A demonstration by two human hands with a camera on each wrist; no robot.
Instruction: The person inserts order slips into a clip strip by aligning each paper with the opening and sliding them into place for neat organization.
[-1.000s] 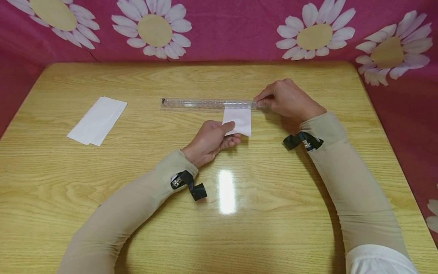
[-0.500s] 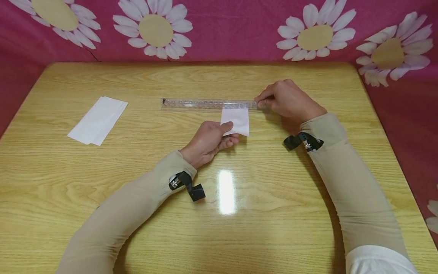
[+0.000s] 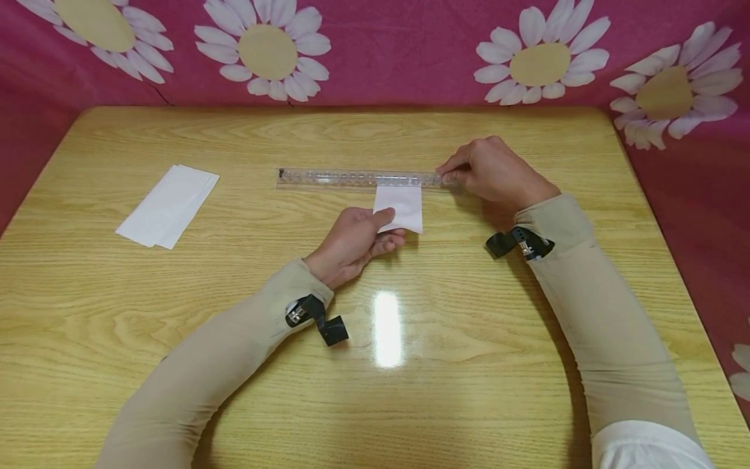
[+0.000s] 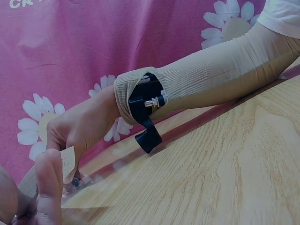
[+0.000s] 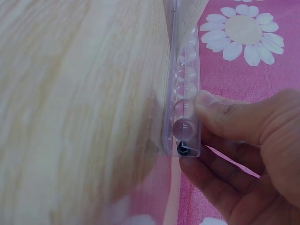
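A clear plastic ticket rail (image 3: 328,177) lies crosswise on the table, with a row of glass marbles (image 5: 183,129) visible inside it in the right wrist view. A small white paper slip (image 3: 405,207) hangs from the rail's front edge, right of its middle. My left hand (image 3: 350,244) pinches the slip's lower left part, thumb on top and fingers beneath. With thumb and fingers, my right hand (image 3: 498,170) grips the rail's right end, beside a dark round stopper (image 5: 183,149). Printed lines show on the slip's underside (image 4: 68,161) in the left wrist view.
A stack of white paper slips (image 3: 166,207) lies slanted on the left of the wooden table (image 3: 263,378). Pink cloth with large daisies (image 3: 398,52) hangs behind the far edge. Black camera mounts (image 3: 310,316) stick out from both sleeves.
My left hand has slid the paper slip a little to the left along the rail. The right hand and the rail have stayed in place.
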